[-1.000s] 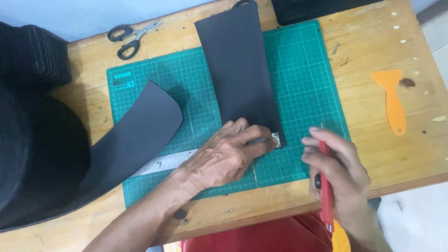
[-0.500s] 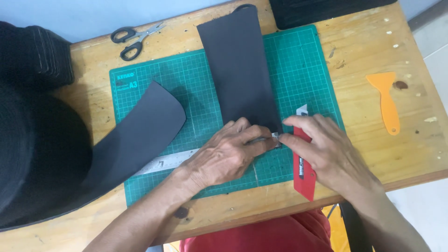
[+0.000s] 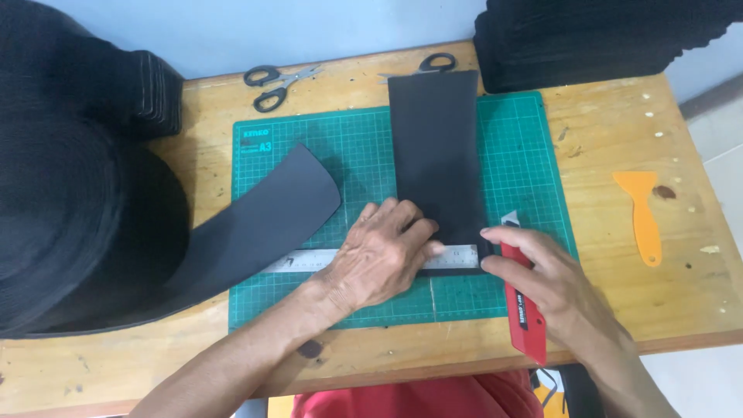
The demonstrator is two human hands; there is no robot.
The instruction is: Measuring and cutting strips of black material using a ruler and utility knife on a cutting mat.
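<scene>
Since half a second back, right hand (image 3: 557, 290) has drawn its red utility knife (image 3: 523, 303) out to the right end of the steel ruler (image 3: 457, 256); blade tip now at the right edge of the black strip (image 3: 435, 159), where before it sat close against the left fingers.

Wooden table (image 3: 665, 255) carries everything. Big black roll (image 3: 70, 217) at far left, its loose tail curling onto the green cutting mat (image 3: 526, 170). Black stack (image 3: 596, 39) at top right corner.

Black strip lies lengthwise up the mat's middle, top end past the mat's edge, bottom end under the ruler.

Left hand (image 3: 379, 259) flat, fingers spread, pressing ruler down across the strip's lower end. Right hand closed around the knife handle, forefinger along the top.

Orange scraper (image 3: 641, 217) lies well apart to the right. Black-handled scissors (image 3: 271, 83) above the mat, top left; second pair (image 3: 433, 63) partly hidden behind the strip's top end.
</scene>
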